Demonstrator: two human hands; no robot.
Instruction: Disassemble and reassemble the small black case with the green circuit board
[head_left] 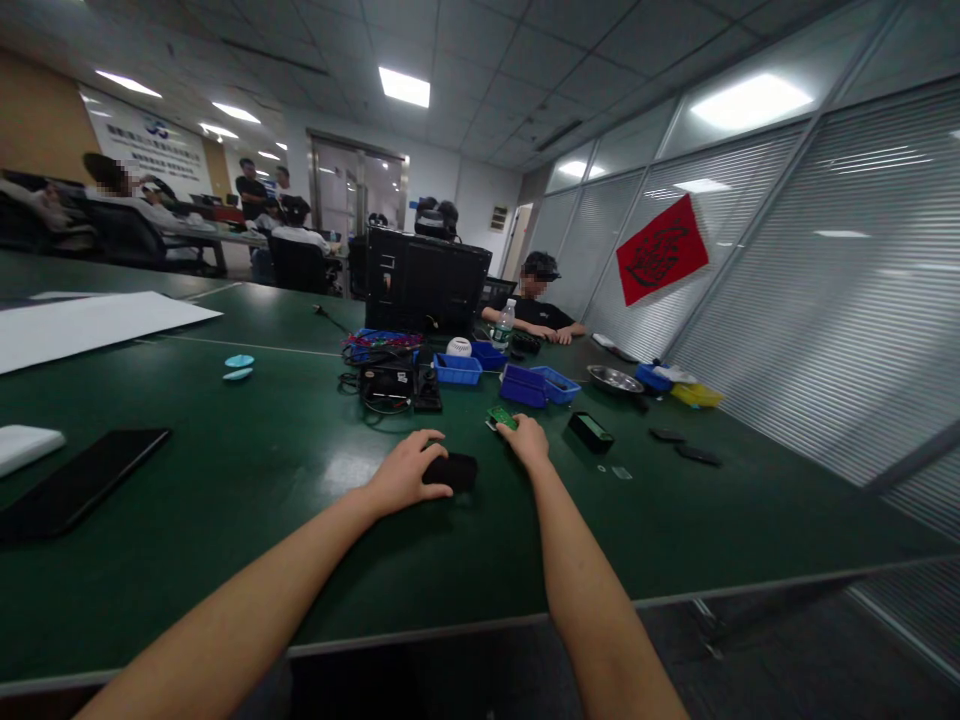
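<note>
My left hand (409, 470) rests on the green table (225, 480) with its fingers curled round a small black case (452, 470). My right hand (525, 438) reaches a little farther out and pinches a small green circuit board (501, 417). A second black box (590, 431) lies just right of my right hand, apart from it. Two tiny clear parts (621, 472) sit on the table close to that box.
Blue bins (534, 385), a metal bowl (613, 378), a yellow tray (697, 395), black cables with a device (388, 385) and a dark monitor back (424, 283) stand farther out. A phone (75, 482) lies at left. Another person (541, 310) sits across; others sit far left.
</note>
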